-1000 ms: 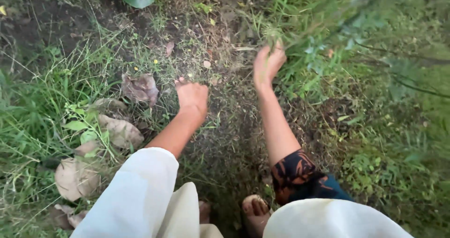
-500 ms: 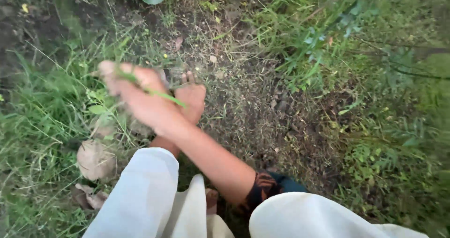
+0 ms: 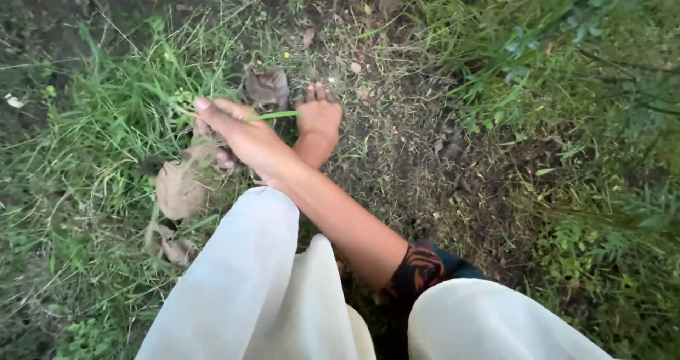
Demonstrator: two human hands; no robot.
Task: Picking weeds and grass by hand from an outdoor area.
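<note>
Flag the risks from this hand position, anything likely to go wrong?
1. The right hand crosses over the left forearm, so the arms may get in each other's way.
2. The grass blade sits loosely across open fingers and could drop.
3. The left hand presses on bare soil strewn with dry stems; it might get scratched.

Person, seen from above. Left hand [image 3: 319, 122] and right hand [image 3: 244, 137]: bare, unadorned. Right forearm bare up to a dark sleeve [image 3: 418, 271] patterned black and rust-orange, with teal behind. Legs in loose, plain cream-white cloth [image 3: 248, 289], near edge.
</note>
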